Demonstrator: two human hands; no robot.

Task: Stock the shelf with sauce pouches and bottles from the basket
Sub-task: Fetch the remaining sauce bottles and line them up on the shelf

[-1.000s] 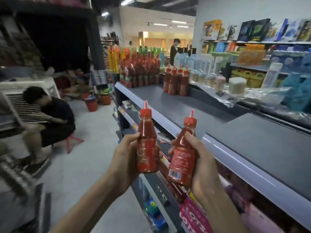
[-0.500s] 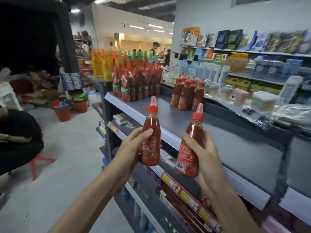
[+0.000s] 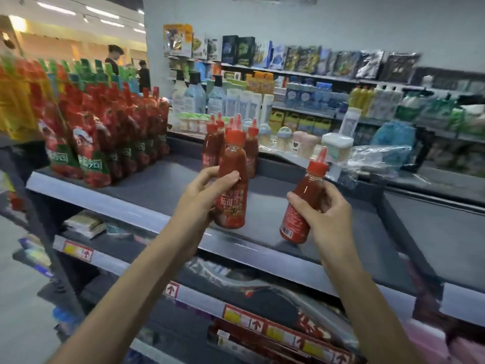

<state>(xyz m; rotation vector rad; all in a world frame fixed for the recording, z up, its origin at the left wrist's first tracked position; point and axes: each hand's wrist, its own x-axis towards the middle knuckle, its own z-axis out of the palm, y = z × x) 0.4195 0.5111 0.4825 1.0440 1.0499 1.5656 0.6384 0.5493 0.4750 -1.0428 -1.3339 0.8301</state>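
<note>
Now both bottles are over the top shelf (image 3: 157, 190), where half a second ago they were held out in front of its edge, and the view has swung right to face it. That puts the placing step close: I judge the stocking well along for this pair, with only the setting-down left.

The left hand (image 3: 202, 200) is wrapped around the left bottle (image 3: 232, 185), thumb across the label, fingers closed behind it, holding it upright above the front lip. The right hand (image 3: 328, 216) is closed around the right bottle (image 3: 301, 206), which tilts with its cap toward one o'clock; its base looks to be touching or just off the shelf surface (I cannot tell which).

At twelve o'clock from the left bottle stands the small cluster of matching bottles (image 3: 231, 143) at the back of the shelf, the likely spot to join. At nine to ten o'clock the row of red sauce pouches (image 3: 105, 143) fills the left part. The bare grey stretch between the hands and that cluster looks open, so nothing blocks the way in. The risk I see is knocking the standing bottles over when pushing the new ones up against them, since they are tall and narrow.

Beyond the shelf's back edge, at one to two o'clock, sit small jars and a plastic bag (image 3: 378, 156). The basket is out of view.
</note>
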